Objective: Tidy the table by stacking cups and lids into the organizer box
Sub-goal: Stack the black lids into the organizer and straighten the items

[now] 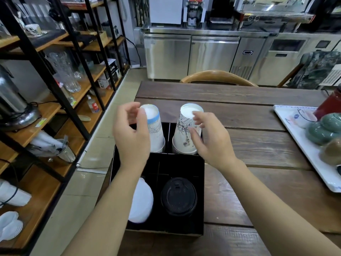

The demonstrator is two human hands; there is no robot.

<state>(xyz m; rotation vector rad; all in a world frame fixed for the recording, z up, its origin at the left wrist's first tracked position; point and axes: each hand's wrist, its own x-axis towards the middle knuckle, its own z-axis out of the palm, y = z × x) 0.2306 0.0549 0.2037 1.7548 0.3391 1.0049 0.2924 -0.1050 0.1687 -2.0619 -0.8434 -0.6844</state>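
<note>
A black organizer box [200, 191] sits at the table's left front. Two stacks of upside-down paper cups stand in its far compartments: a blue-banded stack [156, 132] on the left and a stack with a black line drawing [185, 130] on the right. White lids [141, 202] fill the near left compartment, black lids [178, 197] the near right one. My left hand [132, 137] hovers beside the blue-banded stack with fingers spread, holding nothing. My right hand [208, 137] hovers by the drawn stack, fingers apart, fingertips near its top.
A white tray [302, 154] with green and brown ceramic pieces lies at the table's right edge, a red container [330, 106] behind it. A wooden chair back [217, 76] stands at the far side. Wooden shelving [55, 108] with glassware runs along the left.
</note>
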